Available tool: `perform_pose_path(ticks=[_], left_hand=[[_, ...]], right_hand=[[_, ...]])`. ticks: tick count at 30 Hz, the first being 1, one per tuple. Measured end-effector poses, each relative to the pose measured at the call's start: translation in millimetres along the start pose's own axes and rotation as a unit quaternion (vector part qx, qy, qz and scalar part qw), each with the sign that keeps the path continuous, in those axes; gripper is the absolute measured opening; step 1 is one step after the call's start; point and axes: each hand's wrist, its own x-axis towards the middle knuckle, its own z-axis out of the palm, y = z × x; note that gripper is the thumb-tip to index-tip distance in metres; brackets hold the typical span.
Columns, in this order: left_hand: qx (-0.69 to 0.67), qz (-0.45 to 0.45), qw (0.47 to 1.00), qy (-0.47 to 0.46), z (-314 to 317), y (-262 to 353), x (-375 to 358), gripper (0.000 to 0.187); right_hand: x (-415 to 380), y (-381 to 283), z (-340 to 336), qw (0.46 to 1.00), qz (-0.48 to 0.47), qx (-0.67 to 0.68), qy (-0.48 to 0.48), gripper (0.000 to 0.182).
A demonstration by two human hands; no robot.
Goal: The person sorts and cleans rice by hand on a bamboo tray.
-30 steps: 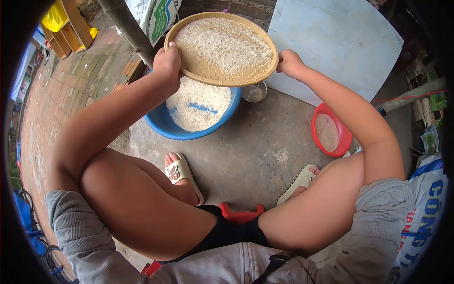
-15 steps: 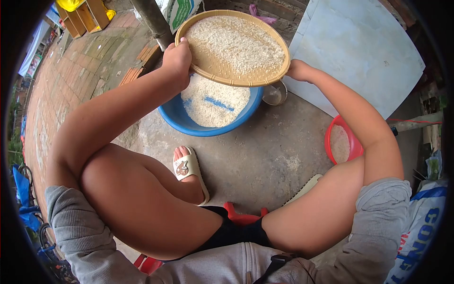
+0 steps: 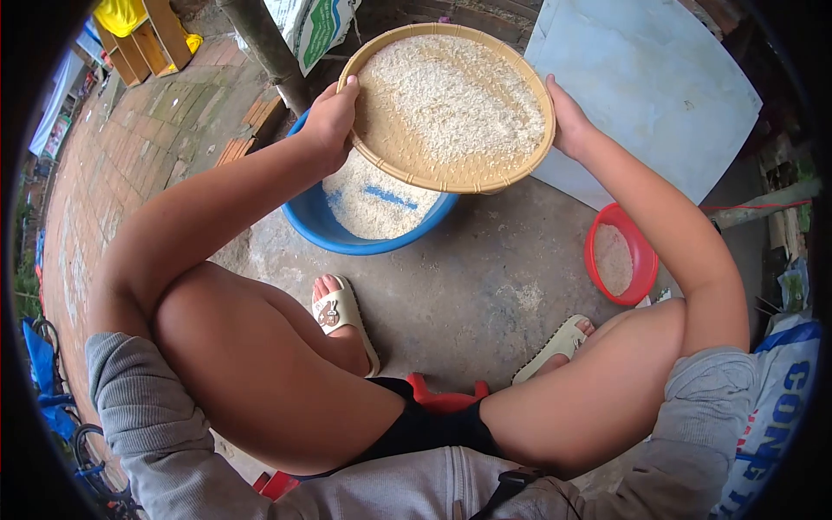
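Between my hands I hold a round woven bamboo winnowing tray (image 3: 390,143), raised above the ground. White rice grains (image 3: 464,95) spread over its upper and right part, thinner toward the lower left. My left hand (image 3: 332,121) grips the left rim, thumb on top. On the right rim, my right hand (image 3: 568,117) is closed, its fingers mostly hidden under the tray. Partly covered by the tray, a blue basin (image 3: 347,245) stands on the floor below. It contains more rice (image 3: 377,204), with a strip of blue bottom showing through.
A red bowl (image 3: 643,258) with pale, fine grain stands on the concrete at right. A large pale board (image 3: 641,95) lies behind it. Beyond the tray are a post (image 3: 269,52) and a printed sack (image 3: 316,35). Another sack (image 3: 784,390) is at lower right.
The tray has moved right and slightly nearer to me, with both hands still on it. The rice has shifted toward the tray's right side. A small metal bowl beside the basin is now hidden.
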Motion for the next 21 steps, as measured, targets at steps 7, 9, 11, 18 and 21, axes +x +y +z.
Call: perform_pose_path(ticks=[7,9,11,18,21], left_hand=[[0.162,-0.144,0.976,-0.033,4.8,8.7,20.4,0.033],[0.251,-0.209,0.945,-0.029,19.8,5.2,4.7,0.032],[0.231,-0.248,0.936,-0.091,41.0,-6.8,-12.8,0.029],[0.289,-0.211,0.898,-0.256,106.6,-3.6,-27.4,0.031],[0.373,-0.141,0.885,-0.240,88.4,4.9,8.9,0.033]], right_hand=[[-65.2,4.9,-7.7,0.998,-0.007,0.009,-0.056,0.044],[-72.2,20.0,-25.3,0.997,-0.001,-0.048,-0.066,0.037],[-75.1,32.2,-48.2,0.992,0.034,-0.117,0.011,0.031],[-90.8,47.7,-113.4,0.987,0.019,-0.067,0.145,0.030],[-108.6,40.2,-70.0,0.985,0.036,0.009,0.171,0.030]])
